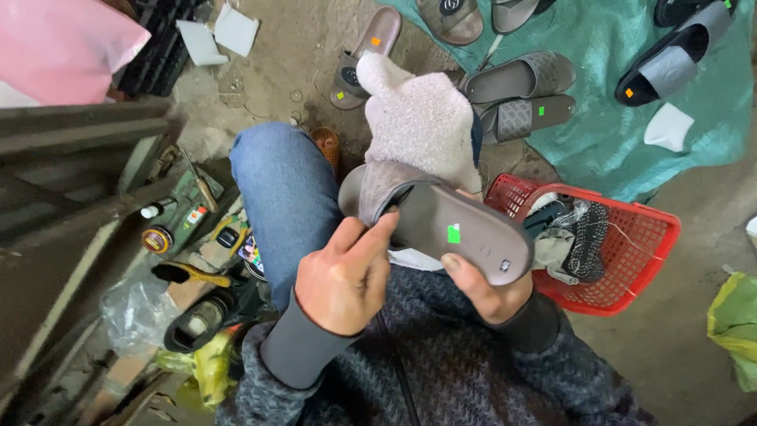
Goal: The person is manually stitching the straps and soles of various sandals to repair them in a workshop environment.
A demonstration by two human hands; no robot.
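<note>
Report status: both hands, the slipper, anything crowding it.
Left hand pinches grey slipper at strap edge; right hand grips it under the heel end. Slipper held up over the lap, green sticker on footbed. Pink cloth just behind; red basket alongside.

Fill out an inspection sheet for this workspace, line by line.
Surface: bare dirt floor; a green tarp covers the far right.
Job's things: grey slide sandal with a green sticker on its sole, held over the lap.
Clutter: red plastic basket of rags; more slide sandals laid out on the tarp; bottles and tins at the left.
Grippers: left hand grips the sandal near its strap; right hand supports its heel end from beneath.
Cables: nothing seen.
Surroundings: fuzzy sock on the raised foot; pink bag at top left; yellow-green bag at the right edge.
</note>
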